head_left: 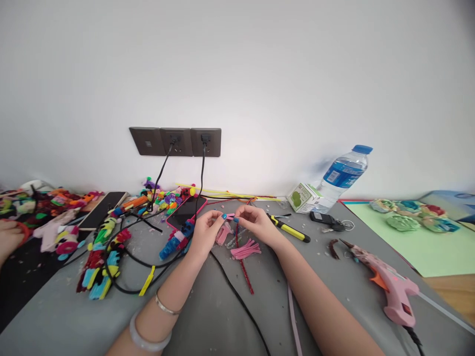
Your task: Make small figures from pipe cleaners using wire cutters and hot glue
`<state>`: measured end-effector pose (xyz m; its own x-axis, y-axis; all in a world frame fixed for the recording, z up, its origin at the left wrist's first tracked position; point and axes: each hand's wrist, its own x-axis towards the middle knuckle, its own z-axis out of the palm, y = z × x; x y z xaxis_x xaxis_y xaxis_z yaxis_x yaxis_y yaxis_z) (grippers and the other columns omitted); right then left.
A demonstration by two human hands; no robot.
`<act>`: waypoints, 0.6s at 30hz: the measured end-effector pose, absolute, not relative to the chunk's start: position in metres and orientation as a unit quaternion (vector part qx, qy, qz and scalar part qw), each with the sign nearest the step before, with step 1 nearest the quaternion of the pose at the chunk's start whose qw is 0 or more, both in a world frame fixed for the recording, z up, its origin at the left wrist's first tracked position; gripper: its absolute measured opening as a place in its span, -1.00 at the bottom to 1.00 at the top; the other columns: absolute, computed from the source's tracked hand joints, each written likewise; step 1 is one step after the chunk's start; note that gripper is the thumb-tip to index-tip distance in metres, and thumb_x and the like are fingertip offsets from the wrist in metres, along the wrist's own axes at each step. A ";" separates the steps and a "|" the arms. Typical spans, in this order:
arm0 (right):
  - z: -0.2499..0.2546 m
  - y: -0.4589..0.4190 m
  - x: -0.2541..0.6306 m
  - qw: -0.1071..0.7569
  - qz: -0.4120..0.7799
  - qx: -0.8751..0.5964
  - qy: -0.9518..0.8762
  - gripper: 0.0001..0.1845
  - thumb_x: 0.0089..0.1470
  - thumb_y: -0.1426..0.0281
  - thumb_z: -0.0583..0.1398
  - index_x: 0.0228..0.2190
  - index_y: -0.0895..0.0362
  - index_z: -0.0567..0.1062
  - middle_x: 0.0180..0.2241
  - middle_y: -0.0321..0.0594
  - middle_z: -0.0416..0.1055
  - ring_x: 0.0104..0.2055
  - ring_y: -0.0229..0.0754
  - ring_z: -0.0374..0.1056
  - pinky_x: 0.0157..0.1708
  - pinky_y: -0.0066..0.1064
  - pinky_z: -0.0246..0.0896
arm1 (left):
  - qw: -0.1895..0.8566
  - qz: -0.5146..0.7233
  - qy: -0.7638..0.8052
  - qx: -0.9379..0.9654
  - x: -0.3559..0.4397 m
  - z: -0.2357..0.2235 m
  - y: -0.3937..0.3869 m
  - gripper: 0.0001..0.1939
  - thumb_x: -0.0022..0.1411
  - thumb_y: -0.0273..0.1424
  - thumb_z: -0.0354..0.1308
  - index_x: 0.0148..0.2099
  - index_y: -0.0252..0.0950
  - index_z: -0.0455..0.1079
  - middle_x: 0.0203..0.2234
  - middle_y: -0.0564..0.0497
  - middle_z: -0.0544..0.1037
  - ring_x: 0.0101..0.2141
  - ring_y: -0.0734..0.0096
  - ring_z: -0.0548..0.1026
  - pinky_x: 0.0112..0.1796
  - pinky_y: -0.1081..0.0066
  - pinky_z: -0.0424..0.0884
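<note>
My left hand (pixel 206 231) and my right hand (pixel 255 222) meet over the grey table top (pixel 208 316), fingers pinched together on a small pink felt piece (pixel 230 216). A dark red fuzzy stem (pixel 243 264) hangs from the pinch and lies across the table toward me. Another pink felt piece (pixel 223 234) sits under my left fingers. A bundle of pink felt strips (pixel 245 249) lies just below my right hand. A pink-cased phone (pixel 185 210) lies behind my left hand.
A pink glue gun (pixel 389 287) lies at right, a yellow-handled tool (pixel 291 230), key fob (pixel 326 220), water bottle (pixel 343 175) and small green carton (pixel 303 197) behind it. Colourful felt figures (pixel 102 262) and black cables (pixel 237 296) crowd the left. Another person's hand (pixel 9 237) shows at far left.
</note>
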<state>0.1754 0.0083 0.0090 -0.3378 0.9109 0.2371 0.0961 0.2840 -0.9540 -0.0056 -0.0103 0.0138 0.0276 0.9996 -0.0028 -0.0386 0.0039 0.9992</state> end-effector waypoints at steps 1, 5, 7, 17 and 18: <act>0.008 0.009 0.175 0.436 0.465 -0.373 -0.674 -0.68 0.08 0.12 0.27 -0.40 0.14 0.46 -0.46 -0.28 0.37 -0.43 -0.25 0.24 -0.39 -0.38 0.14 | 0.515 0.504 0.484 0.497 -0.006 0.014 -0.011 -0.64 0.01 -0.12 0.31 -0.35 -0.34 0.44 -0.52 0.06 0.42 -0.55 0.56 0.29 -0.58 0.56 0.10; 0.007 0.011 0.178 0.440 0.438 -0.379 -0.686 -0.69 0.06 0.13 0.26 -0.37 0.13 0.44 -0.41 -0.25 0.39 -0.38 -0.22 0.30 -0.33 -0.37 0.20 | 0.506 0.517 0.479 0.497 -0.005 0.014 -0.010 -0.63 -0.02 -0.10 0.31 -0.36 -0.34 0.46 -0.54 0.06 0.44 -0.56 0.56 0.30 -0.58 0.56 0.12; 0.015 0.010 0.184 0.451 0.407 -0.398 -0.687 -0.69 0.06 0.13 0.24 -0.30 0.12 0.43 -0.33 -0.20 0.43 -0.31 -0.17 0.35 -0.27 -0.34 0.25 | 0.506 0.526 0.471 0.496 -0.005 0.012 -0.009 -0.63 -0.04 -0.11 0.32 -0.37 -0.34 0.46 -0.55 0.06 0.44 -0.57 0.57 0.28 -0.58 0.56 0.11; 0.084 -0.106 0.307 0.224 0.198 -0.760 -0.578 -0.66 0.11 0.05 0.09 -0.39 0.03 0.47 -0.43 -0.14 0.52 -0.46 -0.08 0.40 -0.40 -0.26 0.24 | 0.487 0.541 0.477 0.494 -0.006 0.006 -0.004 -0.59 -0.09 -0.09 0.36 -0.35 -0.36 0.50 -0.63 0.12 0.36 -0.63 0.62 0.21 -0.61 0.58 0.09; 0.073 -0.122 0.325 0.189 0.195 -0.798 -0.539 -0.65 0.10 0.04 0.10 -0.46 0.03 0.46 -0.50 -0.14 0.50 -0.55 -0.09 0.37 -0.45 -0.25 0.22 | 0.484 0.540 0.477 0.496 -0.005 0.006 -0.004 -0.59 -0.08 -0.10 0.36 -0.35 -0.36 0.50 -0.63 0.12 0.36 -0.63 0.62 0.21 -0.61 0.58 0.09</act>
